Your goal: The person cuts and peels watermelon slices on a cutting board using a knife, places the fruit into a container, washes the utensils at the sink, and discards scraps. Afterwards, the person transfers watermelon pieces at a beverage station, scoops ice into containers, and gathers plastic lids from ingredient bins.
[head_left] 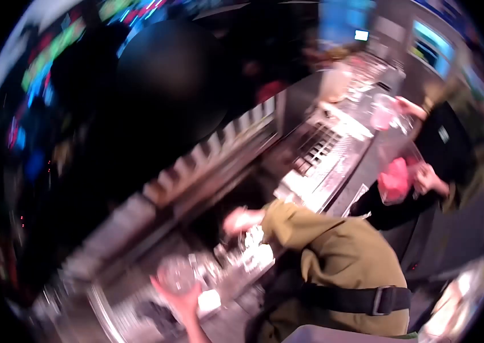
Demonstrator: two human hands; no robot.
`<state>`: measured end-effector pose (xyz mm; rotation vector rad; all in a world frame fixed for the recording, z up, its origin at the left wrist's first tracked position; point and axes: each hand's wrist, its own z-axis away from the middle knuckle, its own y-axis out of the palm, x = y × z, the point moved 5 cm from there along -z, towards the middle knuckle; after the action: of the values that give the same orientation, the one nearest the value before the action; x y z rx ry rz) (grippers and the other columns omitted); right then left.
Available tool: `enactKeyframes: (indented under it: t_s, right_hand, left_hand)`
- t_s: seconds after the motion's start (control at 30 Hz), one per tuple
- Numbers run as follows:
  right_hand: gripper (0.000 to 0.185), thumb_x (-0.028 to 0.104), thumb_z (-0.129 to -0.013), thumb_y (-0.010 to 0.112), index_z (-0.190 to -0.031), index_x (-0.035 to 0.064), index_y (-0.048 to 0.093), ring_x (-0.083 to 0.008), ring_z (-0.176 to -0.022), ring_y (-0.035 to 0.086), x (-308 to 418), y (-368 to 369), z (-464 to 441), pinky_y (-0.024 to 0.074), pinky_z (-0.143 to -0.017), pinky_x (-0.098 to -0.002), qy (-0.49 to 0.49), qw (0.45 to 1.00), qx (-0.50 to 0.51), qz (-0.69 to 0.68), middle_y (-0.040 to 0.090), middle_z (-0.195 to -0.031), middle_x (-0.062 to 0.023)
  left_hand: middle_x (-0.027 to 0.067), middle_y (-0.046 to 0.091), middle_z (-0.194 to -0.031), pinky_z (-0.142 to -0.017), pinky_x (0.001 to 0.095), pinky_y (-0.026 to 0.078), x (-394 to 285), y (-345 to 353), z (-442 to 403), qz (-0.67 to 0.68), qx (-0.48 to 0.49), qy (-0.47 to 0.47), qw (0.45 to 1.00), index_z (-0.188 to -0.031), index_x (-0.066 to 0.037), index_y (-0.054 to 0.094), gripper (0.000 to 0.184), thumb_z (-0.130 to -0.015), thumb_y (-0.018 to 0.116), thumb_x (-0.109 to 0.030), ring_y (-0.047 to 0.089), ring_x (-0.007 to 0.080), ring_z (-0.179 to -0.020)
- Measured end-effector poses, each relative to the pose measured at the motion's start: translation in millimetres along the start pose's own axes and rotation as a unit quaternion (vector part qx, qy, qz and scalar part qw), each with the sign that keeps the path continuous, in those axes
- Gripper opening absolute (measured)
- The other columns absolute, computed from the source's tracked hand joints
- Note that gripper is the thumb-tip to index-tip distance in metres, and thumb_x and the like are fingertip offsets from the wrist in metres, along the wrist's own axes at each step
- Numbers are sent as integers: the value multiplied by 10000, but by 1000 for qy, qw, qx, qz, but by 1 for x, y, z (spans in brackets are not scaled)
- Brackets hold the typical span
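Observation:
At the lower left, my left hand (179,294) is wrapped round the base of a clear round glass (177,273). My right hand (243,220), at the end of an olive sleeve (296,226), is over the dark recess of the counter, near blurred shiny glassware (253,240). Motion smears its fingers, and whether it holds anything is not visible. Several more clear vessels (205,268) stand between my two hands on the metal counter (230,280).
At the right, a co-worker in a black apron (444,134) has one hand by a pink-filled clear container (384,111) and the other at a pink bundle (394,180). A slotted rack (322,146) stands on the counter; a row of upright pale items (213,146) runs along its far edge.

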<state>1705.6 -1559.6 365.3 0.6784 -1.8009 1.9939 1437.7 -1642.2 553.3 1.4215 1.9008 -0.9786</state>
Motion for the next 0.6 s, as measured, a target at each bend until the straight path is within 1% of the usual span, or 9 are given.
enactKeyframes:
  t_s: [0.13,0.27,0.33,0.4,0.43,0.47,0.5,0.53,0.6]
  right_hand:
    - [230,206,-693,518,-765,6,606,-275,-684,594,25,27,-30,458,-610,-361,4,996,-80,35,600,-721,-160]
    - [230,200,-669,524,-757,6,612,-275,-689,597,35,21,20,462,-612,-364,24,986,-160,40,604,-725,-161]
    - [231,198,-657,527,-754,7,614,-276,-692,599,31,-6,52,464,-613,-365,38,975,-213,45,606,-727,-162]
    - [228,199,-642,545,-745,9,617,-316,-746,599,13,-36,84,482,-625,-399,7,983,-176,-56,606,-777,-179]
    - [226,198,-635,554,-754,15,615,-333,-786,588,10,-73,127,487,-630,-407,134,980,-86,-120,601,-824,-187]
    - [206,196,-645,545,-728,16,602,-328,-784,588,0,-79,153,486,-628,-399,142,985,-80,-46,601,-815,-182]
    - [202,191,-660,529,-740,17,591,-323,-787,587,-18,-76,181,484,-640,-412,34,982,-182,-34,600,-814,-169]
    - [193,173,-677,513,-760,11,574,-323,-770,586,-36,-82,214,482,-638,-424,147,976,-136,-82,595,-836,-158]
    - [323,185,-772,489,-1051,25,515,-297,-964,521,-62,-92,265,440,-792,-373,175,955,-210,-114,532,-1003,-158]
  left_hand:
    - [164,371,-1222,-960,414,303,-28,50,-31,58,78,16,995,-1344,-10,46,1169,-523,796,-371,373,280,-1145]
    - [146,397,-1199,-942,412,328,-66,115,-46,94,194,92,972,-1342,-14,69,1191,-501,787,-457,413,279,-1106]
    - [141,403,-1192,-936,405,345,-95,162,-53,146,275,84,947,-1341,-15,87,1202,-482,790,-478,430,271,-1085]
    - [134,412,-1177,-935,392,357,-128,214,-61,218,375,48,900,-1343,-26,107,1190,-478,794,-469,430,261,-1080]
    - [126,411,-1173,-939,383,356,-140,244,-62,238,423,51,873,-1345,-32,114,1181,-475,802,-437,428,254,-1081]
    - [119,409,-1169,-943,375,356,-151,268,-63,252,467,55,846,-1347,-38,121,1173,-471,810,-405,425,247,-1081]
    - [124,391,-1196,-950,377,347,-169,289,-57,268,508,37,818,-1346,-39,133,1150,-477,809,-369,411,242,-1101]
    - [128,373,-1223,-957,380,339,-188,308,-54,282,543,21,790,-1346,-40,144,1127,-483,807,-333,398,237,-1121]
    - [146,330,-1275,-975,381,317,-206,346,-59,247,669,12,701,-1345,-47,162,1078,-501,794,-271,384,235,-1139]
